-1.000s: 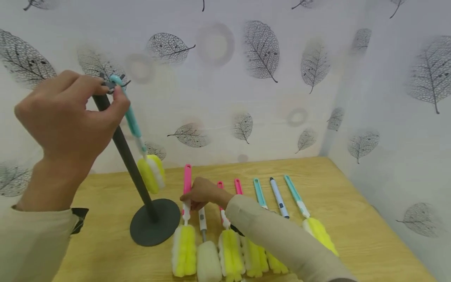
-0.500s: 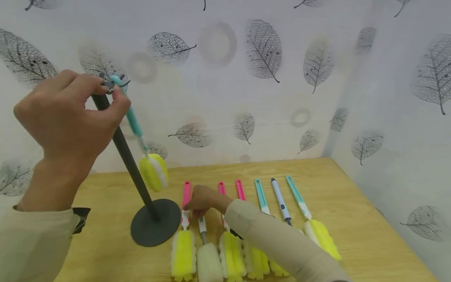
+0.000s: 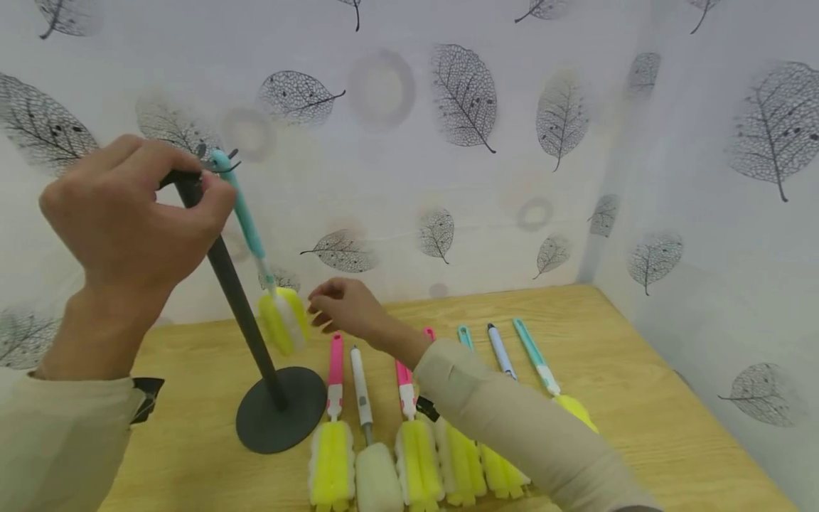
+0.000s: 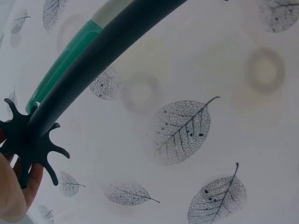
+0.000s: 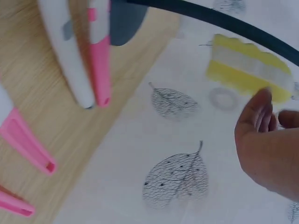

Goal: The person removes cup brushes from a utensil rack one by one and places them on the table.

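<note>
My left hand (image 3: 137,213) grips the top of a dark stand (image 3: 239,306), thumb and fingers around its hooked head. In the left wrist view, the head's curved hooks (image 4: 49,151) spread beside the fingers. From a hook hangs a bottle brush (image 3: 246,220) with a teal handle and a yellow-and-white sponge head. My right hand (image 3: 348,309) is in the air just right of that sponge, holding nothing, its fingers loosely bent. In the right wrist view, the fingertips are close to the sponge head (image 5: 247,65); whether they touch it I cannot tell.
Several sponge brushes lie in a row on the wooden table (image 3: 185,427): a pink-handled brush (image 3: 335,363), a white-handled brush (image 3: 361,391), and others rightward, partly behind my right sleeve. The stand's round base (image 3: 275,427) is left of them. A leaf-patterned curtain (image 3: 384,178) stands behind.
My right hand has let go of the leftmost pink-handled brush, which now lies lower in the row, and has risen towards the hanging brush. My left hand stays at the stand's top.
</note>
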A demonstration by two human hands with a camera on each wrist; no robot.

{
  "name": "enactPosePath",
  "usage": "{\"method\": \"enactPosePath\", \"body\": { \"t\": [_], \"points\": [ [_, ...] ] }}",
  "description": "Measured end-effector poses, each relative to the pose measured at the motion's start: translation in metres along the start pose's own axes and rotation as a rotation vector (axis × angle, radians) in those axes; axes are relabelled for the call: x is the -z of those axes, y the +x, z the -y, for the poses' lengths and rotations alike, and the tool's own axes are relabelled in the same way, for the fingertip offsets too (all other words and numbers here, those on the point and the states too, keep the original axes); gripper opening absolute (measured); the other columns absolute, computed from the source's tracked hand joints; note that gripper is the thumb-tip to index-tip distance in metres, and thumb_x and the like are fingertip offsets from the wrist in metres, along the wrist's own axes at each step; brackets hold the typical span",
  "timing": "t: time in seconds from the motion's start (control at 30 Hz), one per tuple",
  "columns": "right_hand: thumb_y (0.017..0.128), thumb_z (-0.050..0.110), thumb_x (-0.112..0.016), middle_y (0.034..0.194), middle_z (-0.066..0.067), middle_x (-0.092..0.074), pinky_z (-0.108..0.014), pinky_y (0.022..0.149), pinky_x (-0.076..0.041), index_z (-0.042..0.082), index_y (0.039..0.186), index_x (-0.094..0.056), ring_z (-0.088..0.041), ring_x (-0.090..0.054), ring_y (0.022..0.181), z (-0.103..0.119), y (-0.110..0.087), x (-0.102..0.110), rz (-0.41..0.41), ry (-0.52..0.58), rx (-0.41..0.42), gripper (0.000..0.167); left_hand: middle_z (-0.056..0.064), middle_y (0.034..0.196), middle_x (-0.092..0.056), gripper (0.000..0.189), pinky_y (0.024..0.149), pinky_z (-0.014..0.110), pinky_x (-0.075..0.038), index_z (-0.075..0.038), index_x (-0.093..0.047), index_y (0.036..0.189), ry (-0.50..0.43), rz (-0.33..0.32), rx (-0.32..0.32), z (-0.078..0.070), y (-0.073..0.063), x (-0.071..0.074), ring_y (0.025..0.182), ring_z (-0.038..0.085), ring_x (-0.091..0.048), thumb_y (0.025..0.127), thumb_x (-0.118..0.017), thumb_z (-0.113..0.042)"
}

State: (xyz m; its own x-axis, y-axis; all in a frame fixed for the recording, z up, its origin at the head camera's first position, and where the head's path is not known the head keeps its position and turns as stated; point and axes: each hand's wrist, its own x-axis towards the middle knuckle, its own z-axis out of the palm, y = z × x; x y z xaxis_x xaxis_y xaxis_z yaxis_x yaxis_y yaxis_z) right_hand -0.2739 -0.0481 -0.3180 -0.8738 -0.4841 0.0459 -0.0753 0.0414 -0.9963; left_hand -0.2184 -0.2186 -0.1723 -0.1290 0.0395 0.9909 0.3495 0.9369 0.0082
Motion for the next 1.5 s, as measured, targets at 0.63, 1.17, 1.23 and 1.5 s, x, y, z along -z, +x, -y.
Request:
{"method": "enactPosePath", "body": {
  "t": [0.63, 1.17, 1.23, 1.5],
  "points": [
    [0.092, 0.016, -0.062, 0.108, 0.002, -0.069, -0.021, 0.083, -0.048, 0.006, 0.125, -0.061, -0.001, -0.062, 0.097, 0.051, 0.003, -0.018, 0.006, -0.036, 0.344, 0.034, 0.021, 0.08, -0.069, 0.039, 0.056, 0.016, -0.022, 0.002, -0.076, 0.089, -0.142, 0.102, -0.017, 0.001, 0.003, 0.006, 0.063, 0.038, -0.059, 0.084, -0.051, -0.028],
    [0.089, 0.009, -0.066, 0.109, -0.008, -0.066, -0.026, 0.087, -0.048, -0.001, 0.119, -0.059, -0.016, -0.064, 0.1, 0.073, -0.019, 0.041, -0.137, 0.088, 0.413, 0.032, 0.021, 0.075, -0.066, 0.042, 0.053, 0.03, -0.025, 0.005, -0.072, 0.079, 0.02, 0.057, -0.006, -0.001, -0.001, 0.002, 0.061, 0.04, -0.057, 0.089, -0.05, -0.029],
    [0.088, 0.011, -0.068, 0.11, -0.008, -0.066, -0.026, 0.088, -0.048, 0.0, 0.119, -0.059, -0.018, -0.064, 0.101, 0.076, -0.025, 0.064, -0.196, 0.058, 0.403, 0.034, 0.021, 0.075, -0.065, 0.042, 0.05, 0.038, -0.027, 0.006, -0.071, 0.078, 0.032, 0.041, -0.005, 0.0, 0.0, 0.002, 0.06, 0.04, -0.056, 0.089, -0.05, -0.029],
    [0.087, 0.013, -0.069, 0.109, -0.015, -0.065, -0.031, 0.088, -0.049, -0.003, 0.118, -0.058, -0.025, -0.062, 0.101, 0.061, -0.074, 0.181, -0.524, -0.125, 0.302, 0.036, 0.024, 0.077, -0.063, 0.038, 0.055, 0.054, -0.03, 0.008, -0.068, 0.08, 0.034, -0.014, 0.009, 0.0, -0.003, -0.007, 0.064, 0.044, -0.055, 0.088, -0.049, -0.024]
  ]
}}
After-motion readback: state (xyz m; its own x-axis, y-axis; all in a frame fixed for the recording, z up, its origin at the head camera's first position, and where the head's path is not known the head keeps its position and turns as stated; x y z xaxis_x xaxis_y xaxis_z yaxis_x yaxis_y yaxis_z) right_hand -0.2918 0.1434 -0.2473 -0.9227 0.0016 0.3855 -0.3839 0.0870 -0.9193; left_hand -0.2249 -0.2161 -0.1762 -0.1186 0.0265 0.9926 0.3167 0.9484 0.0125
